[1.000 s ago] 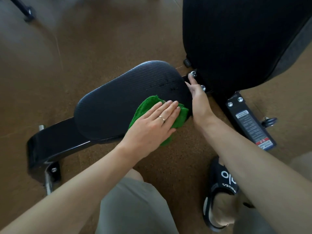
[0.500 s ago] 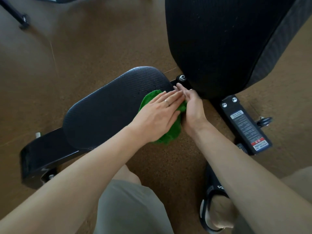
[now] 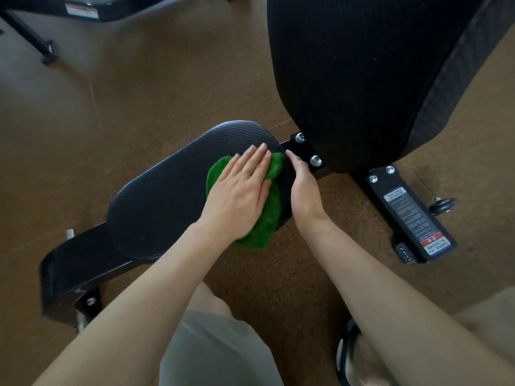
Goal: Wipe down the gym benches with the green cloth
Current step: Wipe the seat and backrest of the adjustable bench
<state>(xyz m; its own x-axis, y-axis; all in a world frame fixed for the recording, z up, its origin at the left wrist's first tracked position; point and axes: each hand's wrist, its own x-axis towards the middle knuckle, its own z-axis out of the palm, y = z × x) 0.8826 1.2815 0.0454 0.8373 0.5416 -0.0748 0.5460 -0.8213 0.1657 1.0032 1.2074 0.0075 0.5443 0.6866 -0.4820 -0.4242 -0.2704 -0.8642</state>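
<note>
Green cloth [image 3: 267, 218]: bunched, lying on the near right end of the seat pad [image 3: 172, 201], its lower edge hanging off the pad's near rim.

Left hand [image 3: 239, 196]: laid flat on the cloth, fingers straight and together, pressing it to the pad; a ring shows on one finger. This hand is on the cloth and so the nearer.

Right hand [image 3: 302, 188]: just beside the cloth at the pad's end, fingers extended along the edge toward the hinge bracket [image 3: 306, 151]; it seems to brace the pad, though whether the hidden fingers curl round the edge cannot be told.

Seat pad: long axis runs from lower left to upper right; the uncovered stretch lies to the left of the hands, so the coming stroke likely travels leftward along that axis.

Backrest [image 3: 362, 79]: raised, upper right, just beyond the bracket.

Base frame [image 3: 409, 215]: labelled, on the brown floor [image 3: 139, 93].

Containers: none in view.
</note>
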